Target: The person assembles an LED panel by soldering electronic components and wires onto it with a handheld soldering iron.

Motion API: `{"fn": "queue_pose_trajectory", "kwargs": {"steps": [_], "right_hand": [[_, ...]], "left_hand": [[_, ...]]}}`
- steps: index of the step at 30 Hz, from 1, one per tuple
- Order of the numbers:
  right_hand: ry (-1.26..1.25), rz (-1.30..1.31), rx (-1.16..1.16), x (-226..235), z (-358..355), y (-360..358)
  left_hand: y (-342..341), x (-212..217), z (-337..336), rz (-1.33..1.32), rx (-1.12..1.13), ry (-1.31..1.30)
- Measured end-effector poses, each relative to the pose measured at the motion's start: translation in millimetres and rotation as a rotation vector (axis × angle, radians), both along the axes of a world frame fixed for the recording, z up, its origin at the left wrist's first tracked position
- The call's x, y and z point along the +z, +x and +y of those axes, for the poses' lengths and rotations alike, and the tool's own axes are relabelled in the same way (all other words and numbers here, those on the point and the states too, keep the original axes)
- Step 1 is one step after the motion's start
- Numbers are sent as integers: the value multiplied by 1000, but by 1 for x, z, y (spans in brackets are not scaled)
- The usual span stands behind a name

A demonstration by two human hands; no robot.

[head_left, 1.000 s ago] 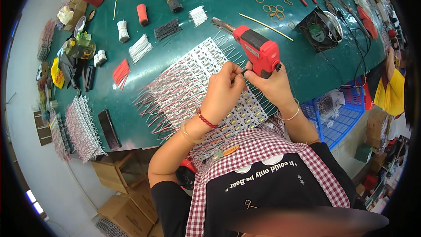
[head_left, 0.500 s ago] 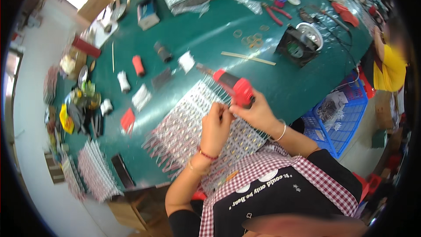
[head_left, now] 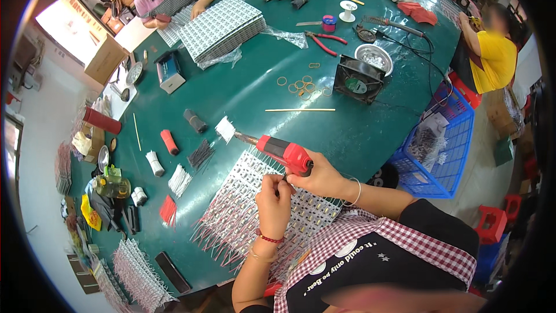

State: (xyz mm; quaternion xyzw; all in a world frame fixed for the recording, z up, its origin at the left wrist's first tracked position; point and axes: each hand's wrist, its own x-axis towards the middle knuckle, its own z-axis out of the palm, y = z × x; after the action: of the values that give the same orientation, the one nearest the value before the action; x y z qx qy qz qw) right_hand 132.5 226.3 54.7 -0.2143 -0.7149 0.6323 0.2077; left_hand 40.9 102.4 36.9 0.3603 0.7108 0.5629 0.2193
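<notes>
A red and black soldering gun (head_left: 288,154) is gripped in my right hand (head_left: 321,178), its narrow metal tip pointing to the far left. My left hand (head_left: 273,204) has its fingers pinched together against my right fingertips, around something small and dark that I cannot make out. Beneath both hands lies a panel of small white circuit boards (head_left: 240,197), with rows of red and white wires sticking out along its left edge. Just past the gun's tip is a bundle of short white wires (head_left: 225,130). Black wires (head_left: 200,154) and a red wire bundle (head_left: 168,211) lie left of the panel.
A small black fan (head_left: 358,81) stands beside a metal bowl (head_left: 375,58). Red-handled pliers (head_left: 325,43), rubber bands (head_left: 304,87) and a thin stick (head_left: 300,110) lie nearby. Stacked board panels (head_left: 223,28) sit at the back. A blue crate (head_left: 443,162) stands on the right. Two co-workers sit around the table.
The head view has shifted, bringing a person at the far left edge of the table into sight. Both hands stay together over the panel, the soldering gun still in my right hand.
</notes>
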Motion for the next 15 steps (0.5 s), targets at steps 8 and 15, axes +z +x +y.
{"fn": "queue_pose_trajectory", "kwargs": {"steps": [8, 15], "right_hand": [[46, 22, -29, 1, -5, -5], [171, 5, 6, 0, -11, -5]], "left_hand": [[-3, 7, -10, 28, 33, -32], [-3, 11, -20, 56, 58, -56]]}}
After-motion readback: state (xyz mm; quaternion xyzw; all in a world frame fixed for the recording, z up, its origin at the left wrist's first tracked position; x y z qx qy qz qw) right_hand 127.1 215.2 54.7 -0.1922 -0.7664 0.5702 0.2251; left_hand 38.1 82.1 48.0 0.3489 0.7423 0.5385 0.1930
